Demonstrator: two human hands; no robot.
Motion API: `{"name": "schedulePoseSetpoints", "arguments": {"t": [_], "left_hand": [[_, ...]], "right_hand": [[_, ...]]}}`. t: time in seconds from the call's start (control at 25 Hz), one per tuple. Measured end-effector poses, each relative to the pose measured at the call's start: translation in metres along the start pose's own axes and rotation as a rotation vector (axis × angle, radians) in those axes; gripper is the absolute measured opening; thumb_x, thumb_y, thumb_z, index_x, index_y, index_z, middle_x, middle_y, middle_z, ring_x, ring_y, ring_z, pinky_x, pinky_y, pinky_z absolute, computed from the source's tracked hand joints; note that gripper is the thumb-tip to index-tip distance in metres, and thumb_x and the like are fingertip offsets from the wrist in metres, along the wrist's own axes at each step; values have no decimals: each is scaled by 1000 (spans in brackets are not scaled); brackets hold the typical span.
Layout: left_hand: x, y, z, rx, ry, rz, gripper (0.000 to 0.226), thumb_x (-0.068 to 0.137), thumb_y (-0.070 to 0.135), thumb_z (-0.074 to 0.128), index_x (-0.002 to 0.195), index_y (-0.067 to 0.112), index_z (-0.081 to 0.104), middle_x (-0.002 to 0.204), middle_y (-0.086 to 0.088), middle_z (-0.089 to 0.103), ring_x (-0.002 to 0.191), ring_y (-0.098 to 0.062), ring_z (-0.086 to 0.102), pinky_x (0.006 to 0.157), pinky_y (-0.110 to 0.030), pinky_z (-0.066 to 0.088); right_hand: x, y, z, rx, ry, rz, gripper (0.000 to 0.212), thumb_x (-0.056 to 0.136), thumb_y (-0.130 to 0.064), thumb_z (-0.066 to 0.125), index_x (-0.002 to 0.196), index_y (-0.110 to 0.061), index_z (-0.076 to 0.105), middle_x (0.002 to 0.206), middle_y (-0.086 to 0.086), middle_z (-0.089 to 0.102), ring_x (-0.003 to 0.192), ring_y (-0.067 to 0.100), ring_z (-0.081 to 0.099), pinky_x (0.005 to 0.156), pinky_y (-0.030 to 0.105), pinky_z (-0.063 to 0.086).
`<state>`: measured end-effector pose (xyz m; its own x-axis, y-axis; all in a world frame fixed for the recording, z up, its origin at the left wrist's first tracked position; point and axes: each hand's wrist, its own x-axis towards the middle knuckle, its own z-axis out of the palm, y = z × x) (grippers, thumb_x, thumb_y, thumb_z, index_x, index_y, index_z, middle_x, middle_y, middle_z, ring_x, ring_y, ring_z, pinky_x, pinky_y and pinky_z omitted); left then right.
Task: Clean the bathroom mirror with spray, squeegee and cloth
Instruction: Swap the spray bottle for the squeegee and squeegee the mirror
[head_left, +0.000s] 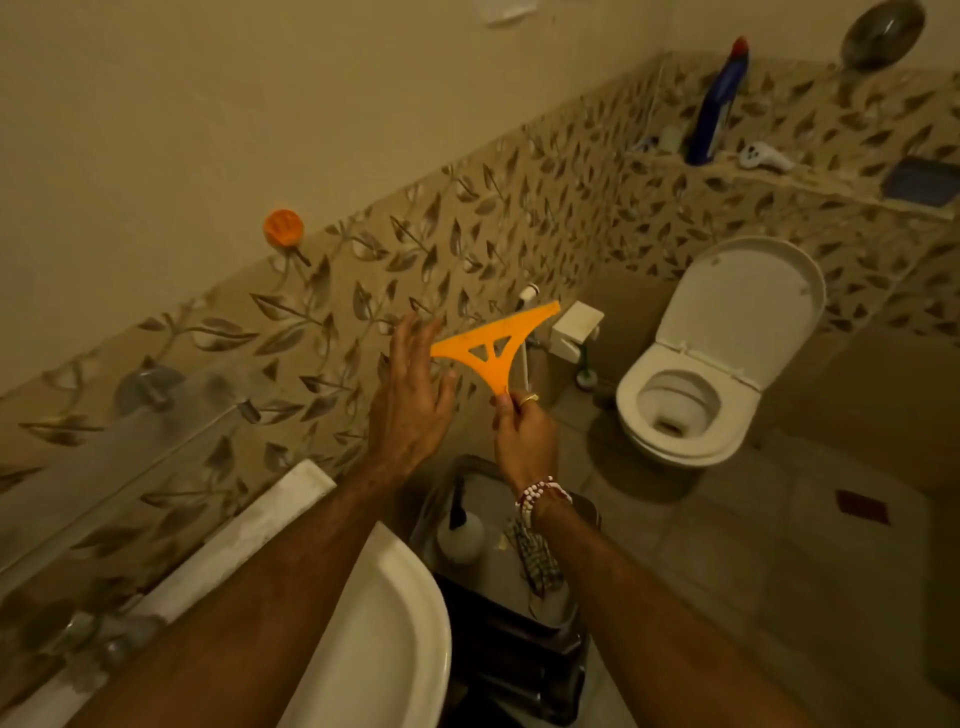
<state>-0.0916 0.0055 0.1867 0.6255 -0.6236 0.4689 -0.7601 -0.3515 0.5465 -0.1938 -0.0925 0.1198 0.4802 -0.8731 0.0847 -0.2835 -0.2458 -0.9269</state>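
Observation:
An orange plastic squeegee (496, 345) is held up in front of me, blade edge at the top. My right hand (522, 434) pinches its short handle from below. My left hand (413, 395) is beside it with fingers spread, fingertips at the squeegee's left end. Below my arms, a white spray bottle with a black nozzle (460, 530) and a checked cloth (537, 558) lie on a tray (480, 488) on a dark stand. The mirror is not in view.
A white basin (387, 618) is at the bottom centre under my left forearm. A glass shelf (119, 436) juts from the leaf-patterned tiled wall at left. An open toilet (711, 358) stands at right. A blue bottle (717, 104) stands on the ledge behind it.

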Motion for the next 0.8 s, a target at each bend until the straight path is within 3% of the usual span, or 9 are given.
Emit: {"name": "schedulePoseSetpoints", "arguments": {"t": [0.2,0.28,0.36,0.48,0.52,0.64,0.8], "left_hand": [[-4,-37,59,-82,-165,-89,58,102,23,55,155,16,35,166,-11,19,147,-30,35,102,-43,48],[-10,-55,85,-77,-254,-99,58,102,24,55,155,13,35,166,-12,20,150,-31,30,112,-47,41],[-21,-75,110,-3,-330,-118,59,102,29,53,156,15,34,167,-11,21,152,-30,25,120,-49,29],[-39,-106,143,191,-491,-118,64,104,43,42,161,20,21,171,-6,10,157,-27,10,125,-52,11],[-44,-118,154,246,-542,-113,66,104,47,39,162,22,18,171,-4,6,158,-26,6,125,-53,9],[-56,-151,183,333,-632,-64,68,103,52,35,162,23,17,171,-2,3,158,-25,4,125,-56,9],[-67,-178,213,377,-641,-25,69,99,54,33,160,22,26,170,-3,13,156,-27,16,123,-57,18]], "right_hand": [[-3,63,26,90,-57,198,21,103,-13,47,108,-2,65,95,12,70,91,27,64,80,37,47],[-4,91,37,111,-71,307,21,102,-8,48,115,-3,64,97,4,71,87,18,63,75,28,46],[-6,125,49,96,-115,394,23,99,-1,47,115,-2,63,101,9,72,85,17,61,72,27,47],[-13,176,67,25,-149,512,22,94,7,47,102,0,66,97,23,70,84,27,61,77,42,52],[-16,192,74,-12,-167,536,20,93,7,48,93,-3,66,91,21,68,83,28,61,75,40,51],[-17,239,98,-60,-217,600,30,91,8,48,72,-14,56,75,10,59,73,23,53,72,31,39],[-16,284,126,-79,-224,709,26,92,3,48,73,-12,57,81,20,61,81,29,57,81,43,49]]}}
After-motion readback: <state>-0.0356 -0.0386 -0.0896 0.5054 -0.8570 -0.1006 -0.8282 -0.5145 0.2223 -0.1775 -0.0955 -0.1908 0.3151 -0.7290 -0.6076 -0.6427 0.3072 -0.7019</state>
